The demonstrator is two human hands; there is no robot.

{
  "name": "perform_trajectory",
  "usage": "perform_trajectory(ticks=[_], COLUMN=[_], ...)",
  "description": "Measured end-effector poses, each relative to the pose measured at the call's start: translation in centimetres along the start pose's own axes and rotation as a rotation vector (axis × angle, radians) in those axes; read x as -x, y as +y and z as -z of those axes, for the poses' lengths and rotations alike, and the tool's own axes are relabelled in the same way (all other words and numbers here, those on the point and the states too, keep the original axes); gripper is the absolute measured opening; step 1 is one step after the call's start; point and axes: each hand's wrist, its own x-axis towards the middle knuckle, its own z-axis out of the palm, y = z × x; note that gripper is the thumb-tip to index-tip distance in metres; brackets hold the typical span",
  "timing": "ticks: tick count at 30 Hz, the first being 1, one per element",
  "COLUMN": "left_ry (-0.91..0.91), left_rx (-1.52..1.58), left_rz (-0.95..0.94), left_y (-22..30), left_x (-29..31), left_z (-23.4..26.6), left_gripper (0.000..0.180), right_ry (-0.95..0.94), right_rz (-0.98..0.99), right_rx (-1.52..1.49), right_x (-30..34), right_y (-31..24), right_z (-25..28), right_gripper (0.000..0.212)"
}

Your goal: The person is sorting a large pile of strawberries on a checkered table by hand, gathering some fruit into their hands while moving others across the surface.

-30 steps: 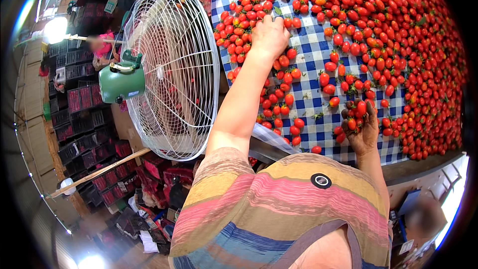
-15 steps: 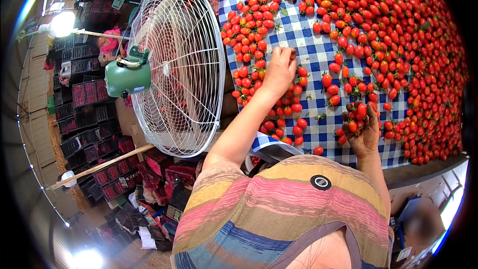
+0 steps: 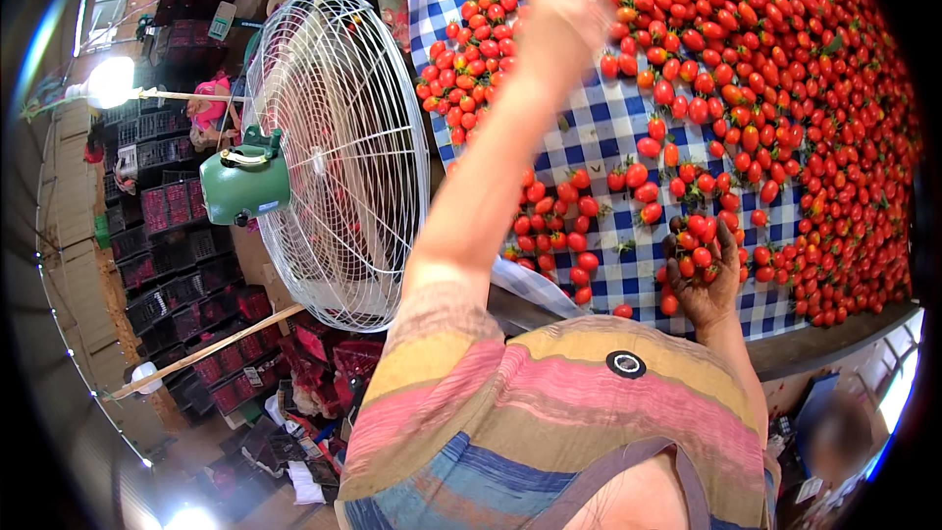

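Observation:
My left arm reaches far across the table, and its hand [image 3: 567, 18] is smeared by motion beside loose red cherry tomatoes [image 3: 677, 0]. Whether its fingers hold anything cannot be made out. Close to my body, my right hand [image 3: 714, 296] is turned palm up, its dark-stained fingers curled around several cherry tomatoes [image 3: 699, 236]. Under the fruit lies a blue and white checked cloth [image 3: 603, 152]. A smaller group of tomatoes [image 3: 554, 226] sits by my left forearm, while a dense heap [image 3: 854, 186] covers the right side.
A large caged fan [image 3: 329, 157] with a green motor stands close on the left. Beyond it are stacked dark crates [image 3: 172, 206], some holding red produce. A person in pink [image 3: 208, 108] is at the left, another person [image 3: 834, 432] at the lower right. The table edge [image 3: 834, 344] curves near my right side.
My left hand has moved away from me, from the middle of the cloth toward the far tomatoes. My right hand stays in place with its tomatoes. The view has shifted slightly.

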Motion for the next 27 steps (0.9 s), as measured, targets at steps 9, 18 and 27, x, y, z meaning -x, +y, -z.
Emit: perform_trajectory(ticks=[9,18,27], left_ry=[-0.13,-0.487,-0.623], left_rx=[-0.264,-0.263,-0.408], left_rz=[0.68,0.48,0.429], left_y=[-10.5,7.7,6.9], left_x=[12.4,24.7,26.4], left_z=[-0.9,8.8,13.9], left_gripper=[0.061,0.077,0.06], right_ry=[-0.063,-0.146,-0.436], right_rz=[0.102,0.046,0.48], right_rx=[0.014,0.072,-0.112], right_x=[0.4,0.5,15.3], right_y=[-0.9,-0.6,-7.1], right_z=[-0.9,-0.9,3.8], right_gripper=[0.045,0.047,0.052])
